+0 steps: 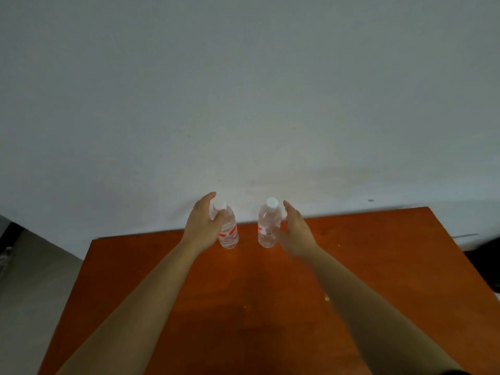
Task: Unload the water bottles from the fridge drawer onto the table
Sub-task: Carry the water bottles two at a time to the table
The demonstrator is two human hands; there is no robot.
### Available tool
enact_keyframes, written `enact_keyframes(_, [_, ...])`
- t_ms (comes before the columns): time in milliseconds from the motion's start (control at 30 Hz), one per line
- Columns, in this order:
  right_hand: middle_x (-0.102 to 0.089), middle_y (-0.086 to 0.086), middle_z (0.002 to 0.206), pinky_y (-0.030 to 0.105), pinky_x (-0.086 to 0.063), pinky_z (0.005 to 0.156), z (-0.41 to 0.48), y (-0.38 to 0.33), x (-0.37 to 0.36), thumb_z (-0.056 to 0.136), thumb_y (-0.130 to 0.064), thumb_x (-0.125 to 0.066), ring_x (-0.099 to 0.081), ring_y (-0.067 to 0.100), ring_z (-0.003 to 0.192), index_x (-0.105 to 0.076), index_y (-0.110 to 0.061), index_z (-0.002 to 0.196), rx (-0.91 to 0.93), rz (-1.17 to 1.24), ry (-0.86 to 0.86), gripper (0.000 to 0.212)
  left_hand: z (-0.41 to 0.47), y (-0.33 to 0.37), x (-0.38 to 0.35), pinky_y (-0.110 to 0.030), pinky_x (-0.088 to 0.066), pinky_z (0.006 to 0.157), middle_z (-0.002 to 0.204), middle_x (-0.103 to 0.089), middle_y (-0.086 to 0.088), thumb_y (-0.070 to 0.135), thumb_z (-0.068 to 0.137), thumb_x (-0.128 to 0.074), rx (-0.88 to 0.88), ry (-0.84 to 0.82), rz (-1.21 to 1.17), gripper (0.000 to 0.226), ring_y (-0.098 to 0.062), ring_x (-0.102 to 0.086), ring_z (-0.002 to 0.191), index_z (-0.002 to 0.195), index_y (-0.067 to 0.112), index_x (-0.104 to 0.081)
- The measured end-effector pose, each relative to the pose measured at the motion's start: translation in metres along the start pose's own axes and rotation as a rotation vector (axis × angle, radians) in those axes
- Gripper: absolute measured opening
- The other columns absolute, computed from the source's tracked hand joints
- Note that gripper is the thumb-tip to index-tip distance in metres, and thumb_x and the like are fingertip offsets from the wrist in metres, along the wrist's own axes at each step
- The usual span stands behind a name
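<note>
**Two bottles upright on desk, hands at their sides**

Both water bottles stand at the centre of the frame, near the far edge of the orange desk (243, 307), close to the white wall (243, 104). The left bottle (229, 231) and the right bottle (266, 226) are apart, with a clear gap between them. The fridge drawer is not in view.

The left hand (204, 223) is cupped against the left bottle's outer side. Its thumb lies over the shoulder and its fingers reach up behind the white cap (219, 204). I can't tell whether it is actually gripping or only touching.

The right hand (295, 231) is released, fingers straight and spread, just beside the right bottle. Contact at the thumb is unclear because of blur.

Handling, as a judgement:
- Both are small clear plastic bottles that look full, so moderate weight for one hand.
- The walls are thin and will give a little under a squeeze.
- They are not fragile, but they come from a fridge, so they may be cold and damp, hence slippery.
- Best hold is round the labelled waist, or just under the shoulder, where the ribs give purchase.
- The cap is a poor place to hold.
- They are tall and narrow, so a sideways knock could tip them. Draw the hands away straight.
</note>
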State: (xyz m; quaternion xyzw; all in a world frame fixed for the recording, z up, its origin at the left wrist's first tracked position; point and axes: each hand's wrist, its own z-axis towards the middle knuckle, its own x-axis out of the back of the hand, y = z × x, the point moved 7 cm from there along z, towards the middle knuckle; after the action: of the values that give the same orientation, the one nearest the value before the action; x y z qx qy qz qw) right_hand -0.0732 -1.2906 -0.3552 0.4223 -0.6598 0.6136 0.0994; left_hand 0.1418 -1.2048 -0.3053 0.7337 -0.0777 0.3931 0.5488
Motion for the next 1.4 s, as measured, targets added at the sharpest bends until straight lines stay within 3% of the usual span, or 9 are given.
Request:
enact_keyframes(133, [-0.014, 0.006, 0.165, 0.05, -0.031, 0.117, -0.046, -0.035, 0.063, 0.101, -0.057, -0.032, -0.022, 0.027, 0.15, -0.012, -0.021, 0.158, 0.171, -0.287, 0.125, 0.07, -0.028, 0.054, 0.03, -0.046, -0.022, 0.119, 0.164, -0.019, -0.005, 0.046, 0.102, -0.041, -0.19, 0.146, 0.289, 0.056, -0.025, -0.015, 0.152, 0.151, 0.022, -0.033])
enact_keyframes(267, [0.004, 0.004, 0.167, 0.045, -0.006, 0.124, -0.103, -0.043, 0.14, 0.102, -0.06, -0.018, 0.003, 0.023, 0.154, -0.004, -0.024, 0.159, 0.283, -0.526, 0.369, 0.069, -0.07, 0.142, 0.041, -0.047, -0.012, 0.121, 0.165, -0.014, -0.011, 0.049, 0.103, -0.033, -0.434, 0.314, 0.448, 0.06, -0.029, -0.009, 0.153, 0.154, 0.019, -0.029])
enact_keyframes(367, [0.014, 0.005, 0.165, 0.045, 0.005, 0.123, -0.165, -0.022, 0.205, 0.102, -0.062, -0.012, 0.015, 0.024, 0.152, 0.003, -0.026, 0.158, 0.257, -0.651, 0.552, 0.068, -0.114, 0.215, 0.018, -0.052, -0.009, 0.121, 0.164, -0.012, -0.015, 0.046, 0.102, -0.036, -0.606, 0.338, 0.487, 0.06, -0.031, -0.003, 0.153, 0.153, 0.016, -0.03])
enact_keyframes(467, [0.018, 0.005, 0.164, 0.047, 0.004, 0.123, -0.249, 0.027, 0.27, 0.101, -0.062, -0.01, 0.018, 0.024, 0.151, 0.008, -0.028, 0.157, 0.148, -0.702, 0.677, 0.069, -0.175, 0.289, -0.031, -0.055, -0.006, 0.122, 0.165, -0.005, -0.015, 0.047, 0.101, -0.038, -0.751, 0.3, 0.485, 0.062, -0.032, 0.003, 0.153, 0.154, 0.017, -0.027])
enact_keyframes(633, [0.007, 0.008, 0.166, 0.051, -0.003, 0.124, -0.441, 0.137, 0.364, 0.1, -0.063, -0.014, 0.008, 0.027, 0.153, 0.001, -0.026, 0.159, -0.109, -0.767, 0.863, 0.071, -0.325, 0.4, -0.14, -0.057, 0.0, 0.121, 0.166, 0.011, -0.006, 0.059, 0.099, -0.014, -0.964, 0.169, 0.38, 0.067, -0.027, 0.016, 0.152, 0.159, 0.028, -0.01])
enact_keyframes(800, [0.003, 0.011, 0.167, 0.052, -0.001, 0.123, -0.657, 0.248, 0.431, 0.099, -0.062, -0.022, 0.005, 0.03, 0.153, -0.01, -0.022, 0.16, -0.394, -0.806, 1.052, 0.074, -0.508, 0.49, -0.254, -0.059, 0.0, 0.12, 0.166, 0.01, -0.007, 0.061, 0.099, -0.009, -1.227, 0.026, 0.285, 0.068, -0.03, 0.014, 0.152, 0.159, 0.029, -0.006])
enact_keyframes(1100, [0.014, 0.01, 0.166, 0.056, -0.001, 0.122, -0.946, 0.389, 0.465, 0.099, -0.063, -0.025, 0.011, 0.03, 0.153, 0.002, -0.021, 0.159, -0.811, -0.739, 1.242, 0.078, -0.796, 0.575, -0.415, -0.06, -0.007, 0.12, 0.166, 0.004, -0.01, 0.059, 0.098, -0.019, -1.556, -0.326, 0.144, 0.07, -0.029, 0.007, 0.153, 0.158, 0.023, -0.013])
enact_keyframes(1300, [0.008, 0.013, 0.166, 0.056, -0.003, 0.122, -1.093, 0.454, 0.457, 0.098, -0.06, -0.027, 0.007, 0.03, 0.153, -0.004, -0.019, 0.16, -1.084, -0.725, 1.312, 0.077, -0.95, 0.614, -0.496, -0.061, -0.01, 0.119, 0.166, -0.005, -0.013, 0.06, 0.096, -0.019, -1.739, -0.512, 0.021, 0.073, -0.031, 0.0, 0.153, 0.156, 0.019, -0.023])
enact_keyframes(1400, [0.002, 0.014, 0.166, 0.055, -0.003, 0.122, -1.154, 0.484, 0.468, 0.098, -0.06, -0.029, 0.002, 0.031, 0.153, -0.01, -0.018, 0.159, -1.197, -0.76, 1.301, 0.076, -1.016, 0.631, -0.541, -0.056, -0.005, 0.121, 0.166, -0.002, -0.01, 0.069, 0.093, -0.004, -1.789, -0.594, 0.001, 0.08, -0.03, 0.003, 0.153, 0.157, 0.023, -0.02])
